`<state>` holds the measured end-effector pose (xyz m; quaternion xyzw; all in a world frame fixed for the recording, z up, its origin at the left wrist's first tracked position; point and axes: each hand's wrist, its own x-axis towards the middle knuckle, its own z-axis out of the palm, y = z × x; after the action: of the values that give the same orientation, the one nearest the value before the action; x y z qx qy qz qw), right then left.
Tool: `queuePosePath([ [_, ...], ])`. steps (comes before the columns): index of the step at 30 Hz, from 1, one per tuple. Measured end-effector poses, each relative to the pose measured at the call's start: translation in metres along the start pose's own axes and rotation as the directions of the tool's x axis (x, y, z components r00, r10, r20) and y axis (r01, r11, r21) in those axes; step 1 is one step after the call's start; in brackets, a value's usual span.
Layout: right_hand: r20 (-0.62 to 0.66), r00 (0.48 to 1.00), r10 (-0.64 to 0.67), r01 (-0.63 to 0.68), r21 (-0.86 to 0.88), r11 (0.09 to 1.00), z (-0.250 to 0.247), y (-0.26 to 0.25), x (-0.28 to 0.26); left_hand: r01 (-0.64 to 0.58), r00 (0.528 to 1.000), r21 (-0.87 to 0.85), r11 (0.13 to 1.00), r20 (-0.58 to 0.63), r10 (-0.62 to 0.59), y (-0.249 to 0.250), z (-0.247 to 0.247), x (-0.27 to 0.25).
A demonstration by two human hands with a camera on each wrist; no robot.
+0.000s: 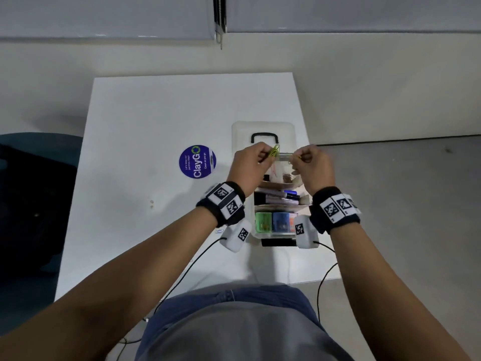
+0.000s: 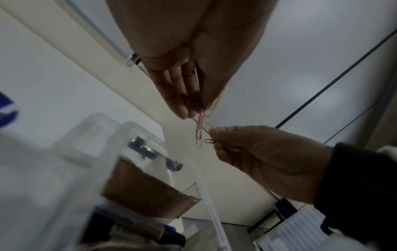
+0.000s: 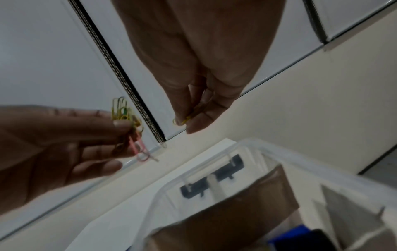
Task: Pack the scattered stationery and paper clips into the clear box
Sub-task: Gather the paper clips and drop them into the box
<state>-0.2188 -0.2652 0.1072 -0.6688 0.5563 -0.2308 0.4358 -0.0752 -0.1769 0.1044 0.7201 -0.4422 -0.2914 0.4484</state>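
Holding both hands raised over the far end of the clear box (image 1: 253,220), near the centre of the head view, the person keeps them close but apart. The left hand (image 1: 251,162) pinches a bunch of paper clips (image 1: 274,151), yellow and green w/ pink ones hanging below (image 3: 140,149), btw thumb and fingers. The right hand (image 1: 311,165) has its fingers curled and pinches one yellow clip (image 3: 185,120) at the fingertips. The box stands open on the white table (image 1: 156,121), its lid (image 1: 263,131) w/ black handle lying just beyond it. Inside, cardboard dividers (image 1: 270,184) make compartments: the far one has a few clips, the middle one has markers (image 1: 289,195), the near one has green and blue small boxes (image 1: 272,222). A round blue sticker (image 1: 197,162) is left of the box.
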Motion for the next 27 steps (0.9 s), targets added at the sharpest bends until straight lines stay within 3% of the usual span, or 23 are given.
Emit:
queuePosePath([
  [4,-0.036,0.999,0.034,-0.038,-0.113,0.993,-0.006,0.020,0.020,0.036,0.999,0.073,0.997,0.023,-0.038,0.010,0.044,0.024],
  [9,0.072,0.994,0.079,-0.051,-0.327,0.943,0.000,0.042,0.032,0.082,0.977,0.248,0.965,0.173,-0.128,-0.010,0.076,0.026],
  [13,0.100,0.995,0.028,0.016,-0.415,0.910,-0.001,0.039,0.028,0.050,0.962,0.235,0.971,0.251,-0.110,-0.009,0.071,0.020],
  [18,0.110,0.984,-0.142,0.171,-0.335,0.927,0.013,0.012,0.001,0.056,0.982,0.141,0.988,0.173,-0.080,-0.022,0.030,0.012],
  [21,0.228,0.945,-0.234,0.287,-0.239,0.928,0.043,-0.017,-0.028,0.091,0.992,0.196,0.976,0.062,-0.105,-0.046,-0.015,-0.003],
  [24,0.422,0.869,-0.258,0.380,-0.236,0.894,0.088,-0.029,-0.060,0.218,0.974,0.292,0.931,-0.002,-0.228,-0.085,-0.065,-0.028],
  [27,0.612,0.775,-0.159,0.426,-0.318,0.847,0.136,-0.020,-0.089,0.340,0.900,0.566,0.751,0.036,-0.434,-0.132,-0.105,-0.060],
])
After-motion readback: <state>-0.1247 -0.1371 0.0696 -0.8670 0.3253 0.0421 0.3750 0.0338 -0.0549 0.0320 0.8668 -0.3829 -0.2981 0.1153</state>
